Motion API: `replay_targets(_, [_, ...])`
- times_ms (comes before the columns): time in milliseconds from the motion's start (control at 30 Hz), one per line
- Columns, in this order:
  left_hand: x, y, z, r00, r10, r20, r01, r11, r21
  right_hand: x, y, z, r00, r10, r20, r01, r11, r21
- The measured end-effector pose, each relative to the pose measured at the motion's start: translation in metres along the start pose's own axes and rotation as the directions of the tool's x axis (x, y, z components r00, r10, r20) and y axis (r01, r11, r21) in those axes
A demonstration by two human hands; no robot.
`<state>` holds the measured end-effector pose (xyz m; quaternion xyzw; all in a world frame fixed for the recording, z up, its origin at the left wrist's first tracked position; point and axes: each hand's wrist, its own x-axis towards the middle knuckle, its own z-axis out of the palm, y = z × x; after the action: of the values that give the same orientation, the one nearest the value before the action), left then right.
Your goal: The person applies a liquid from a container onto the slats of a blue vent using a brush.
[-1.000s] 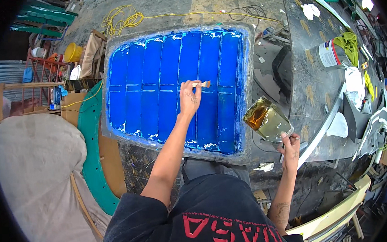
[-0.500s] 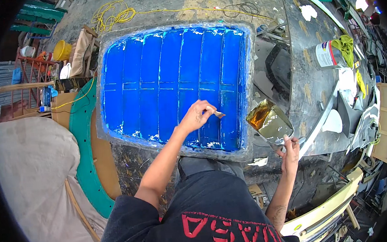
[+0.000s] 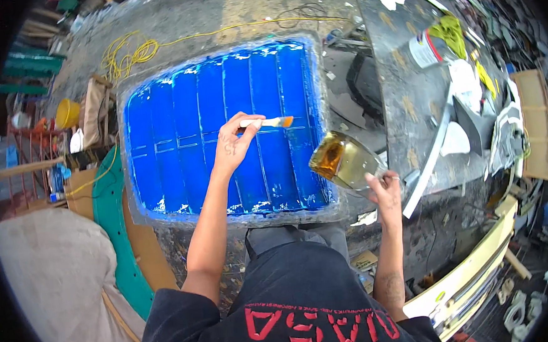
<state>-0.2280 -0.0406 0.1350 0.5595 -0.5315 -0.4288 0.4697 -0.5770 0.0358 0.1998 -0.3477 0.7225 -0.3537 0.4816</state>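
Note:
My left hand (image 3: pixel 237 140) is closed around the white handle of a paintbrush (image 3: pixel 270 122), whose orange-brown bristles point right. The brush is over the right part of a large blue ribbed panel (image 3: pixel 189 167) with a rough grey border; whether the bristles touch it, I cannot tell. Glossy and darker patches mark the panel's right side. My right hand (image 3: pixel 385 194) grips the near end of a clear container (image 3: pixel 360 166), tilted toward the panel's right edge. Amber liquid (image 3: pixel 328 157) has gathered at its far left end.
A yellow cable (image 3: pixel 132 54) lies coiled beyond the panel. To the right stand a white bucket (image 3: pixel 423 50) with a green cloth (image 3: pixel 447 34) and a long white strip (image 3: pixel 433 152). At the left are a curved green piece (image 3: pixel 110 206) and a grey sheet (image 3: pixel 54 266).
My left hand has moved the brush farther from me, from the panel's near right part up to its middle line. The container has come closer, over the panel's right edge. The view has shifted.

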Motion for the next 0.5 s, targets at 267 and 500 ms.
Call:
replay_targets(267, [-0.003, 0.037, 0.08, 0.796, 0.382, 0.47, -0.523, 0.825, 0.215, 0.022, -0.004, 0.027, 0.972, -0.213, 0.1, 0.218, 0.975, -0.034])
replay_targets(500, [0.041, 0.041, 0.052, 0.887, 0.25, 0.388, -0.358, 0.903, 0.237, 0.056, -0.025, 0.047, 0.977, -0.182, 0.107, 0.179, 0.983, 0.038])
